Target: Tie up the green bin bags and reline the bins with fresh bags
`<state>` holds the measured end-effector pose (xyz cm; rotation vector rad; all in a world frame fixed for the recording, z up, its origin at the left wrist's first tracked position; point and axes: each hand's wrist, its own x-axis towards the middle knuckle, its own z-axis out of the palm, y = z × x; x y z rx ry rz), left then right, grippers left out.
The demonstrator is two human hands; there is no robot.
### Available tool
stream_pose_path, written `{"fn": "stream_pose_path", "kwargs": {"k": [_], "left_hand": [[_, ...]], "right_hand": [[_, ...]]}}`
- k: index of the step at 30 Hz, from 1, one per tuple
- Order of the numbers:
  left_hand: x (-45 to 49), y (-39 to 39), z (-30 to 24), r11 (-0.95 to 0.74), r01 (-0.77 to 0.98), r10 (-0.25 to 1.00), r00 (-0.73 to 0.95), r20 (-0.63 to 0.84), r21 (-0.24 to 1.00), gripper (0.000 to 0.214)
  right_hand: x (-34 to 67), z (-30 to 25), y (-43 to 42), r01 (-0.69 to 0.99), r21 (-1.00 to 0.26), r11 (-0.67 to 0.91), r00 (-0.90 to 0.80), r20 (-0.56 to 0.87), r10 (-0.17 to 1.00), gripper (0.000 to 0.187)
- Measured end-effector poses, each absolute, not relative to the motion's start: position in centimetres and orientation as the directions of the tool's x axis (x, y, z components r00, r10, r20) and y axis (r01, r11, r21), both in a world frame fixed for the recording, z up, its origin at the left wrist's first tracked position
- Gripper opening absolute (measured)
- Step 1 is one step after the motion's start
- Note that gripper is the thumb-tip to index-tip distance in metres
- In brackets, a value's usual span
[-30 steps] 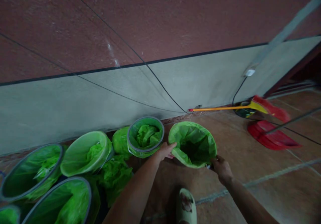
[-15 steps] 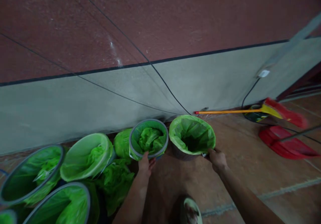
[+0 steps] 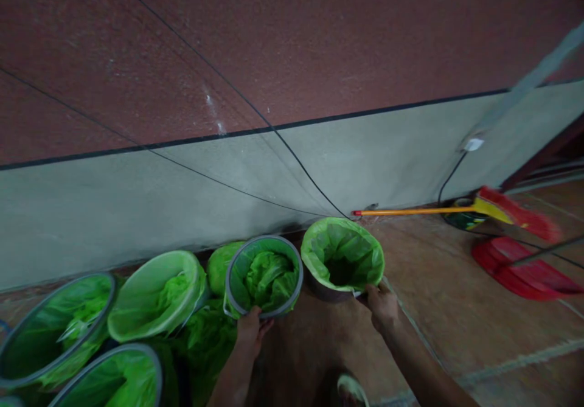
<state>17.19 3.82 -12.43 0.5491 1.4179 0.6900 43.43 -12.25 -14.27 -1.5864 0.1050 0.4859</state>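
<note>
My left hand (image 3: 252, 329) is closed on the near rim of a grey-rimmed trash bin (image 3: 231, 305). A crumpled green plastic bag (image 3: 270, 279) lies inside that bin. To its right stands a darker trash bin (image 3: 329, 293), its mouth covered by a green liner (image 3: 314, 261) folded over the rim. My right hand (image 3: 382, 307) grips this bin at its near right edge, fingers partly hidden under the rim. Both bins stand close together by the wall, the left one tilted toward me.
More green-lined bins (image 3: 152, 328) crowd the left, with loose green bags (image 3: 212, 334) between them. A broom (image 3: 417, 211) and a red dustpan (image 3: 517, 267) lie to the right. Cables (image 3: 292, 151) run down the wall (image 3: 392, 151). A foot (image 3: 351, 389) shows below.
The left bin has come a little toward me and left, tilting more with my left hand on its rim. The right bin has shifted slightly left with my right hand. The view has tipped slightly.
</note>
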Motion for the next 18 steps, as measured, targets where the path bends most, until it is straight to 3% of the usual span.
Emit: {"fn": "stream_pose_path", "kwargs": {"k": [6,14,18], "left_hand": [[17.1,3.8,-12.4,0.739,-0.068,0.672,0.005,-0.741,0.670,0.008],[16.5,4.2,-12.8,0.713,-0.046,0.701,0.009,-0.713,0.700,0.005],[16.5,4.5,-12.8,0.705,-0.032,0.709,0.014,-0.705,0.709,0.006]], "right_hand": [[42.9,-14.6,-12.3,-0.333,-0.934,-0.129,0.903,-0.355,0.241,0.030],[44.1,-14.2,-13.4,-0.320,-0.942,-0.102,0.904,-0.336,0.266,0.036],[44.1,-14.1,-13.9,-0.322,-0.925,-0.201,0.901,-0.364,0.236,0.030]]}}
